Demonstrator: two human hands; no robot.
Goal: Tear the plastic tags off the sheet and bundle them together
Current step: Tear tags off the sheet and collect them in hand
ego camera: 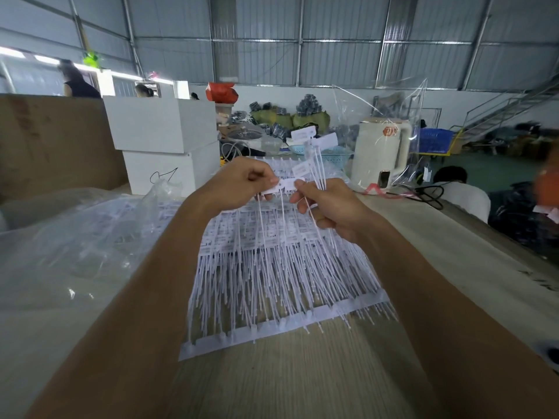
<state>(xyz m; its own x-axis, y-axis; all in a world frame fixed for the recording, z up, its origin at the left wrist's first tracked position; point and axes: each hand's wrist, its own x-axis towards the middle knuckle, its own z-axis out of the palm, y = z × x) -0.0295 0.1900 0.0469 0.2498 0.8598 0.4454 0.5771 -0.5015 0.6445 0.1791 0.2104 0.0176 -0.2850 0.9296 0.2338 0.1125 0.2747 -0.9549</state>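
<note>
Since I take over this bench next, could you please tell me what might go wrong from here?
The right hand already holds a loose bundle of tags while pinching the next tag with the left hand; the bundle may slip or splay. The stems on the sheet overlap densely, so a pull might snag neighbours or lift the sheet.

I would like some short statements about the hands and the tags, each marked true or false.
1. The left hand pinches a tag label. True.
2. The right hand is empty. False: it holds a bundle of torn tags.
3. The tag sheets lie on the wooden table. True.
4. The white kettle stands left of the hands. False: it stands to their right.
</note>
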